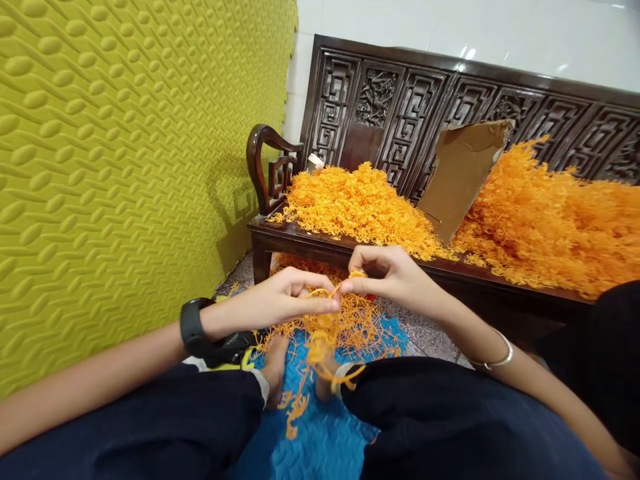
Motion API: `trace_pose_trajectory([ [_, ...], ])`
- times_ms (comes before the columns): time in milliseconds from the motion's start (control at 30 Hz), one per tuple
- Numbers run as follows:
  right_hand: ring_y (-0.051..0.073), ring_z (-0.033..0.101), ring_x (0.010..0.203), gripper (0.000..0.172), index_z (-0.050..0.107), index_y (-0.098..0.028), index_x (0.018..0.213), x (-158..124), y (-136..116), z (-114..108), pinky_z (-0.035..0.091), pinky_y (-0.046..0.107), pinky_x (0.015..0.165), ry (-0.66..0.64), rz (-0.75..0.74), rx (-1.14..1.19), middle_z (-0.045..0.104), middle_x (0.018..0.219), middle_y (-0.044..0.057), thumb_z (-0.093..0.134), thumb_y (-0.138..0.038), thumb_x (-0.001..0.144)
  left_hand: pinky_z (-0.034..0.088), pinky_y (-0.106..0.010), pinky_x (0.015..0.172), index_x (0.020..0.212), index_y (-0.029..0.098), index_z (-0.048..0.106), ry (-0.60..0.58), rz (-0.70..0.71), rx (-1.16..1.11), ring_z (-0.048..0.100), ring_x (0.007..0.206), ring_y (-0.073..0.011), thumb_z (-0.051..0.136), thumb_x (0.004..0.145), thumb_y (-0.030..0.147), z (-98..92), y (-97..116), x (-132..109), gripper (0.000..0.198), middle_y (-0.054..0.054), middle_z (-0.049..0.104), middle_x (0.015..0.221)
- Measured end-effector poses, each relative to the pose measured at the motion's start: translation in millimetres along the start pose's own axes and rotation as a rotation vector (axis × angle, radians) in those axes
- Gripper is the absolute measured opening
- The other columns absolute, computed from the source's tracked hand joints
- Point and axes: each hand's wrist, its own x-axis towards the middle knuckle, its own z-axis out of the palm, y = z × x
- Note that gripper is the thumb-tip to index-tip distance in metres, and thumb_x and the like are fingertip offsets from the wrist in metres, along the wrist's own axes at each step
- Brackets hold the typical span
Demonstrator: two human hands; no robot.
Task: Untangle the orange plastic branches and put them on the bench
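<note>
My left hand [305, 293] pinches a thin orange plastic strand between thumb and fingers. Close by on the right, my right hand [383, 270] is closed on a small orange plastic piece [357, 274], its thumb and forefinger pressed together. An orange strand spans the short gap between the two hands. Below my left hand hangs a blurred cluster of orange plastic pieces [323, 347], reaching down between my legs. Whether this cluster joins the strand in my fingers is hard to make out.
On the dark carved wooden bench [320, 243] lie an orange pile [360, 207] and a larger orange heap [555, 220], with a cardboard sheet [460, 177] standing between them. Loose orange pieces [370, 327] cover part of the blue mat [310, 450]. A yellow textured panel [125, 147] rises at left.
</note>
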Motion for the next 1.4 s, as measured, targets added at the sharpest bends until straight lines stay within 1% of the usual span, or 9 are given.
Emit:
trace_pose_trajectory([
  [133, 0.006, 0.041, 0.047, 0.037, 0.048, -0.015, 0.061, -3.8, 5.4, 3.0, 0.031, 0.02, 0.046, -0.291, 0.088, 0.299, 0.044, 0.052, -0.005, 0.055, -0.043, 0.084, 0.015, -0.02, 0.036, 0.074, 0.015, 0.061, -0.065, -0.009, -0.008, 0.024, 0.035, -0.0051, 0.048, 0.087, 0.042, -0.2, 4.5, -3.0, 0.032, 0.009, 0.029, 0.041],
  [200, 0.005, 0.037, 0.044, 0.037, 0.046, -0.016, 0.059, -4.6, 9.9, 7.1, 0.03, 0.02, 0.044, -0.355, 0.115, 0.425, 0.04, 0.049, -0.007, 0.052, -0.041, 0.086, 0.017, -0.021, 0.038, 0.068, 0.015, 0.059, -0.052, 0.018, 0.029, 0.025, 0.038, -0.0052, 0.047, 0.087, 0.042, -0.2, 5.3, -2.8, 0.035, 0.008, 0.03, 0.043],
  [400, 0.002, 0.02, 0.038, 0.04, 0.038, -0.017, 0.054, -5.1, 20.6, 15.4, 0.017, 0.019, 0.037, -0.323, 0.181, 0.687, 0.025, 0.045, -0.011, 0.058, -0.036, 0.083, 0.024, -0.023, 0.049, 0.058, 0.015, 0.047, -0.023, 0.103, 0.086, 0.03, 0.053, -0.0072, 0.048, 0.087, 0.036, 1.2, 4.1, 1.3, 0.036, 0.006, 0.036, 0.056],
  [567, 0.003, 0.017, 0.041, 0.04, 0.037, -0.017, 0.056, -8.8, 27.8, 14.0, 0.014, 0.02, 0.039, -0.303, 0.218, 0.626, 0.024, 0.047, -0.01, 0.059, -0.039, 0.082, 0.021, -0.023, 0.048, 0.057, 0.016, 0.041, -0.005, 0.095, 0.107, 0.026, 0.052, -0.0072, 0.047, 0.087, 0.036, 6.0, -2.3, 3.0, 0.037, 0.006, 0.029, 0.055],
  [967, 0.004, 0.017, 0.043, 0.046, 0.032, -0.019, 0.056, -13.6, 38.1, 18.8, 0.015, 0.022, 0.042, -0.223, 0.305, 0.487, 0.022, 0.05, -0.009, 0.055, -0.051, 0.081, 0.021, -0.021, 0.045, 0.058, 0.016, 0.044, 0.042, 0.055, -0.047, 0.027, 0.047, -0.0066, 0.047, 0.086, 0.036, 18.1, -17.4, 11.5, 0.035, 0.007, 0.034, 0.052],
  [1067, 0.005, 0.02, 0.043, 0.044, 0.035, -0.019, 0.057, -18.3, 46.0, 6.5, 0.016, 0.023, 0.042, 0.026, 0.306, 0.488, 0.026, 0.05, -0.008, 0.056, -0.05, 0.08, 0.021, -0.021, 0.045, 0.055, 0.016, 0.042, 0.065, 0.058, -0.006, 0.027, 0.048, -0.0066, 0.046, 0.087, 0.037, 8.5, -20.1, 0.2, 0.038, 0.007, 0.033, 0.051],
  [1167, 0.006, 0.026, 0.045, 0.042, 0.037, -0.019, 0.057, -33.7, 68.8, -13.2, 0.022, 0.024, 0.046, 0.376, 0.271, 0.444, 0.029, 0.052, -0.007, 0.055, -0.047, 0.082, 0.02, -0.021, 0.043, 0.052, 0.016, 0.039, 0.24, 0.048, 0.027, 0.027, 0.046, -0.0062, 0.046, 0.086, 0.039, -10.3, -26.6, -15.8, 0.041, 0.007, 0.032, 0.05],
  [1267, 0.007, 0.034, 0.049, 0.038, 0.047, -0.017, 0.064, -54.1, 108.1, -25.8, 0.027, 0.023, 0.049, 0.434, 0.336, 0.308, 0.037, 0.056, -0.005, 0.054, -0.05, 0.082, 0.014, -0.021, 0.039, 0.057, 0.016, 0.047, 0.332, -0.021, -0.03, 0.022, 0.039, -0.0055, 0.046, 0.084, 0.044, -24.4, -33.4, -26.4, 0.038, 0.009, 0.027, 0.044],
  [1400, 0.009, 0.042, 0.049, 0.05, 0.054, -0.016, 0.073, -69.3, 168.0, -34.8, 0.033, 0.024, 0.048, 0.639, 0.515, 0.133, 0.05, 0.06, 0.0, 0.057, -0.065, 0.068, 0.019, -0.019, 0.038, 0.066, 0.015, 0.057, 0.263, -0.034, -0.056, 0.025, 0.036, -0.005, 0.045, 0.084, 0.046, -24.9, -35.0, -26.0, 0.038, 0.009, 0.031, 0.04],
])
